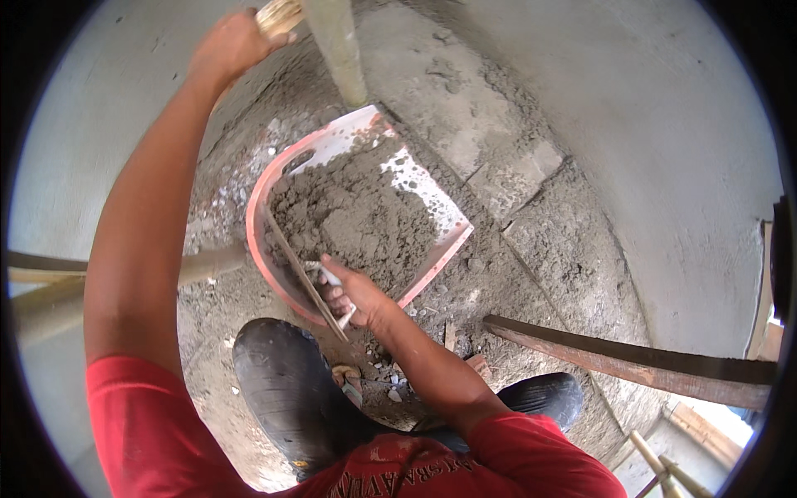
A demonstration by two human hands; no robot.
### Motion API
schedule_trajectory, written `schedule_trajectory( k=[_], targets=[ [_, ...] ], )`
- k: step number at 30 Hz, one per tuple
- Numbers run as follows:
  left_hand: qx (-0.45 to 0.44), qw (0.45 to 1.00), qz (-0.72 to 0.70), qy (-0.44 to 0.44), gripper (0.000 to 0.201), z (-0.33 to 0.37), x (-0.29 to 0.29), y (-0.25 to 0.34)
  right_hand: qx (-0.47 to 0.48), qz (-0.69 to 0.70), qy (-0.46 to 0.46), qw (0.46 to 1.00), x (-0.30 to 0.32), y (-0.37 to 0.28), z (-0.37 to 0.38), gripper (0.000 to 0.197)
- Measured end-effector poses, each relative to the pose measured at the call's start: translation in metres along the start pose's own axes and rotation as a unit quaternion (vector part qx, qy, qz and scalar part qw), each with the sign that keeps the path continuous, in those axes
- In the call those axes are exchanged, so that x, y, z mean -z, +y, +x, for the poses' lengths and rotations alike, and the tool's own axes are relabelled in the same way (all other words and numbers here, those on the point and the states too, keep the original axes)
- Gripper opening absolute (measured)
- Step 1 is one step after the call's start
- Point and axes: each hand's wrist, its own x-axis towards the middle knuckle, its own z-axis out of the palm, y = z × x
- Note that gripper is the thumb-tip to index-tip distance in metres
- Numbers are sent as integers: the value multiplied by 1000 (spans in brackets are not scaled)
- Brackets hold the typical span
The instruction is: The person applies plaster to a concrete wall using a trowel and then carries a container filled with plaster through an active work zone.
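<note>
My right hand [353,296] is closed round the white handle of a plastering float [292,261], whose long thin board is seen edge-on. The float is tilted over the near left rim of a pinkish-red tub [256,217] with a white inside. Grey mortar [353,207] lies heaped in the tub, and splashes of it dot the far right wall. My left hand [237,48] is raised at the top left, its fingers wrapped against a pale wooden piece [280,17], perhaps a bamboo end. Most of that piece is out of view.
An upright pole [339,54] stands just behind the tub. Grey plastered walls [631,124] rise on both sides. A wooden plank [631,357] juts in from the right, and a horizontal pole [207,264] from the left. Black boots [286,386] stand on the rubble-strewn floor.
</note>
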Motion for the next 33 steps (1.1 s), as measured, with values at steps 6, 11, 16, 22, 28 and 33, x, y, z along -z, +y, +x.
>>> schedule_trajectory(
  k=[6,11,16,22,28,33],
  targets=[
    [11,999,5,-32,83,-5,10,2,231,-193,-4,954,4,-90,-86,33],
    [1,1000,1,-3,83,0,7,4,302,-602,387,629,72,-243,-52,76],
    [15,1000,13,-4,83,-5,2,3,284,-529,551,580,143,-283,-29,79],
    [25,999,46,4,86,-11,15,-5,387,-483,480,621,61,-307,45,77],
    [43,998,-27,-34,81,-4,0,18,351,-408,567,624,72,-420,111,74],
    [50,998,31,-36,77,-12,25,-1,292,-277,635,660,94,-327,39,80]
  ],
)
